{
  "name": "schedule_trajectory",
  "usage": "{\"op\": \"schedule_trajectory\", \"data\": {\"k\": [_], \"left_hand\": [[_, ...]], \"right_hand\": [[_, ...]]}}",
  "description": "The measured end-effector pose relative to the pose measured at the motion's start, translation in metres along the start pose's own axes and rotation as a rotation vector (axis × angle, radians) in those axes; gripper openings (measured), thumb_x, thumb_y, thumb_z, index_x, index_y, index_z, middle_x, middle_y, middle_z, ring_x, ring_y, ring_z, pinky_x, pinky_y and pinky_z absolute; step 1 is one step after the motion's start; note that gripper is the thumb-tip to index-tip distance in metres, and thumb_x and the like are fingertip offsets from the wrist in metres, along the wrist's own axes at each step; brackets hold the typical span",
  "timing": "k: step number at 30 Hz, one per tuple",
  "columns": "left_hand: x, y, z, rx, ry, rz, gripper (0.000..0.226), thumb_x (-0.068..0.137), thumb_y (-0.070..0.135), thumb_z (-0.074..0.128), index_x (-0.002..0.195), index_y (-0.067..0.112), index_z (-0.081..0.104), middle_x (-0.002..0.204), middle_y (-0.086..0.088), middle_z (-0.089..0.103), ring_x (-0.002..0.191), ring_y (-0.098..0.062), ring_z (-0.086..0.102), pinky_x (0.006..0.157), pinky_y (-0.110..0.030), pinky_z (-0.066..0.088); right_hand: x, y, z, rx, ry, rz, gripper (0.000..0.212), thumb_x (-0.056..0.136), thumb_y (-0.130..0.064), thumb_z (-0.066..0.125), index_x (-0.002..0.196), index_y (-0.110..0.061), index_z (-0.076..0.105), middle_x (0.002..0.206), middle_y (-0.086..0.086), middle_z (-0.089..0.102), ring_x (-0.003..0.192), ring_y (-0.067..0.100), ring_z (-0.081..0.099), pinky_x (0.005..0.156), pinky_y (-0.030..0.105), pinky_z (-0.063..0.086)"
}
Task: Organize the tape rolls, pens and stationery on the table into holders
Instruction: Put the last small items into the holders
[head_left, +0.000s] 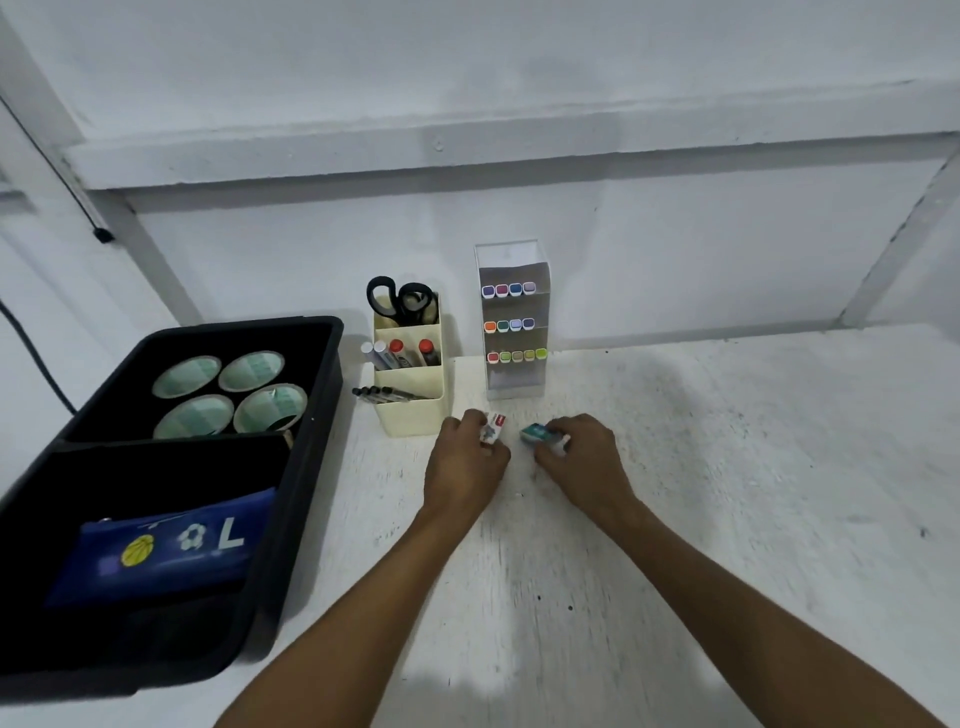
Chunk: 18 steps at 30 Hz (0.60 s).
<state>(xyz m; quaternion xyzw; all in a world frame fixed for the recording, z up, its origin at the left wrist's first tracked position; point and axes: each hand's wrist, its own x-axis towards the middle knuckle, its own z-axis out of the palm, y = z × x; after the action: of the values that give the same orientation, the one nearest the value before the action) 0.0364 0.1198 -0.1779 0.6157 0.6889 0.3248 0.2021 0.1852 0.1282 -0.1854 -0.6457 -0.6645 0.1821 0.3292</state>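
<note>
My left hand (464, 464) grips a small white eraser with a red label (493, 426) just above the white table (727, 467). Beside it, my right hand (576, 457) grips a small teal eraser (535, 434). Both hands are in front of a cream desk holder (413, 410), which has black scissors (400, 301), markers (397, 353) and black pens (382, 395) in it. To its right stands a clear tiered rack of coloured markers (514, 325). Several tape rolls (228, 395) sit in the black tray (306, 467) at the left.
A blue pencil pouch (166, 551) lies in the near compartment of the black tray. A white wall with a ledge rises behind the table. Bare tabletop extends to the right and towards me.
</note>
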Motion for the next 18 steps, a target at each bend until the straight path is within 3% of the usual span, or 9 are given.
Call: {"op": "schedule_trajectory", "data": {"k": [6,11,14,18], "left_hand": [[0.047,0.024,0.006,0.015,0.046,0.013,0.027,0.089,0.026,0.059,0.112,0.013,0.065,0.101,-0.009,0.062,0.087,-0.025,0.06,0.07,-0.025,0.043],[0.063,0.024,0.02,0.081,0.064,0.017,0.03,0.09,0.027,0.056,0.115,0.015,0.067,0.101,-0.011,0.064,0.087,-0.026,0.06,0.069,-0.025,0.039],[0.069,0.021,0.027,0.116,0.06,0.017,0.029,0.092,0.028,0.054,0.114,0.015,0.067,0.101,-0.012,0.063,0.09,-0.027,0.06,0.07,-0.027,0.039],[0.077,0.016,0.031,0.132,-0.001,0.012,0.032,0.096,0.034,0.05,0.12,0.018,0.064,0.109,-0.011,0.059,0.099,-0.026,0.059,0.079,-0.03,0.046]], "right_hand": [[0.039,-0.007,0.005,0.17,0.224,-0.014,0.03,0.084,-0.02,0.068,0.111,-0.007,0.068,0.107,0.009,0.069,0.086,0.01,0.055,0.078,0.022,0.045],[0.052,0.0,0.021,0.216,0.243,-0.019,0.025,0.084,-0.021,0.068,0.106,-0.009,0.069,0.103,0.008,0.068,0.088,0.017,0.058,0.077,0.041,0.055],[0.056,0.006,0.029,0.218,0.2,-0.005,0.026,0.087,-0.023,0.065,0.109,-0.011,0.068,0.104,0.008,0.067,0.091,0.02,0.058,0.081,0.038,0.053],[0.065,0.009,0.033,0.165,0.085,0.002,0.03,0.091,-0.023,0.059,0.117,-0.01,0.065,0.109,0.012,0.062,0.097,0.023,0.056,0.08,0.023,0.04]]}}
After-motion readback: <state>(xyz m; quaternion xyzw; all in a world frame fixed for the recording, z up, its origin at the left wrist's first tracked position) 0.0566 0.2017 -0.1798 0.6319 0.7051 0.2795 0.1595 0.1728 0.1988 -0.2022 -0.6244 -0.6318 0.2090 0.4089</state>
